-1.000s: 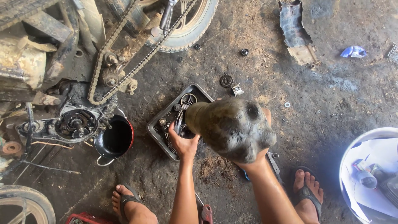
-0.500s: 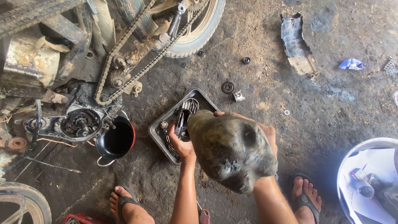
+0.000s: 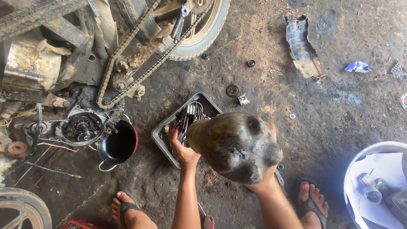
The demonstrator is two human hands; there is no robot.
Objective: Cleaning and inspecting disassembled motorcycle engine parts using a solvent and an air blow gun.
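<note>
A tray [image 3: 163, 136] lies on the floor [image 3: 339, 97] near the middle, with engine parts [image 3: 190, 114] in it. Left of the tray stands a pot [image 3: 118, 144], and left of that the engine [image 3: 80, 127], under a chain [image 3: 140, 63]. Behind the tray lie a gear [image 3: 232, 90] and a piston [image 3: 243, 99]. A bottle [image 3: 235, 146] hangs tilted over the tray's right end. A basin [image 3: 373, 152] sits at the floor's right edge.

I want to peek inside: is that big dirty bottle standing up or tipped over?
Tipped. The right hand holds the bottle slanted, its neck pointing down toward the metal tray.
</note>
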